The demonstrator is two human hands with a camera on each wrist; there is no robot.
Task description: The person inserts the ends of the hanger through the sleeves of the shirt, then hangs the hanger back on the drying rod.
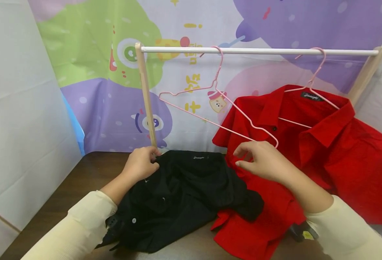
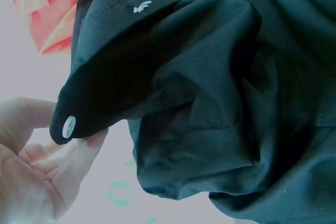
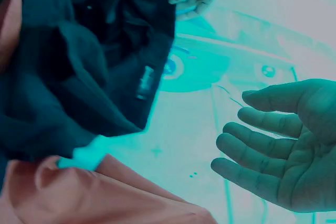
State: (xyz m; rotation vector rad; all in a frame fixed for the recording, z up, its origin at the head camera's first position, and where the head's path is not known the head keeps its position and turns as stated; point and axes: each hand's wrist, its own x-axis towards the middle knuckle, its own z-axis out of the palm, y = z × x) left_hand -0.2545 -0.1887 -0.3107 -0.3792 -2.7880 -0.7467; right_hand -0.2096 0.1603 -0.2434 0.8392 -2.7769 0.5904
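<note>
A black shirt point(image 1: 178, 195) with white buttons lies crumpled below the rack, its collar label facing up. My left hand point(image 1: 141, 163) pinches its upper left corner; in the left wrist view, the fingertips hold the black cloth beside a white button point(image 2: 69, 127). My right hand point(image 1: 262, 160) is held before a red shirt point(image 1: 350, 169), and the right wrist view shows its fingers point(image 3: 252, 177) spread with nothing in them. Just above that hand is the lower corner of a bare pink hanger point(image 1: 207, 121); whether they touch cannot be told.
A white rail point(image 1: 259, 51) on wooden posts point(image 1: 147, 97) carries both hangers. The second pink hanger point(image 1: 317, 68) bears the red shirt, whose front spreads over the brown table point(image 1: 103, 166). A cartoon-printed cloth point(image 1: 96, 108) hangs behind. A dark object point(image 1: 296, 233) lies by my right sleeve.
</note>
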